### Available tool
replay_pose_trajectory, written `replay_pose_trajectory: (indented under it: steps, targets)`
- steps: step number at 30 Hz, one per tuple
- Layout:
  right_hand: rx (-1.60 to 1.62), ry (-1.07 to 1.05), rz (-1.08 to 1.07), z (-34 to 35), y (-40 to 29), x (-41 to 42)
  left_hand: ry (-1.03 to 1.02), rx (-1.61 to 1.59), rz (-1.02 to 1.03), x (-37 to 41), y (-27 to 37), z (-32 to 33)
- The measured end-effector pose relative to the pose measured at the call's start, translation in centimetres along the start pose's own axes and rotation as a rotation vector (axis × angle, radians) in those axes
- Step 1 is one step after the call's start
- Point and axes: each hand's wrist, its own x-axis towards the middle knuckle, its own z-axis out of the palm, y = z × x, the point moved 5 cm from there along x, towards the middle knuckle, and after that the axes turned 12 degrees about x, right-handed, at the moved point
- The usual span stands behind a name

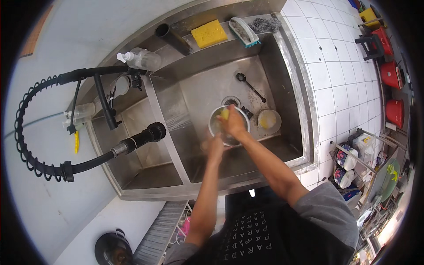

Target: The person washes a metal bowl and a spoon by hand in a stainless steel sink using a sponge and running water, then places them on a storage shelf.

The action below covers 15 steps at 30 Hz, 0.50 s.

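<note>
My right hand (pixel 236 123) is closed on a small yellow sponge (pixel 225 114) inside a round metal bowl (pixel 216 128). My left hand (pixel 214 147), blurred, grips the bowl's near-left rim. The bowl is low in the right basin of a stainless steel sink (pixel 212 74), near the drain (pixel 231 99). To its right sits a round translucent container (pixel 273 121) with yellowish residue. Farther back lies a black ladle (pixel 252 86). From the left, a black spray nozzle (pixel 154 132) sends water (pixel 179 123) into this basin.
Along the back ledge are a black tube (pixel 174 39), yellow sponge block (pixel 209 33), scrub brush (pixel 244 31) and steel wool (pixel 265 25). A pump bottle (pixel 140 59) stands by the coiled hose (pixel 20 126). A metal divider (pixel 165 132) separates the basins.
</note>
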Motion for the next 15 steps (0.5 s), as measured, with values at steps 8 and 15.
replay_pose_trajectory:
  steps: [8,15]
  targets:
    - [-0.074,-0.272,0.254,1.6,-4.6,-1.4,-0.052,-0.080,0.049,3.4,-3.9,-4.9]
    - [-0.207,-0.640,-0.189,4.5,-2.5,-0.6,-0.030,-0.043,0.195,5.0,-1.9,-5.1]
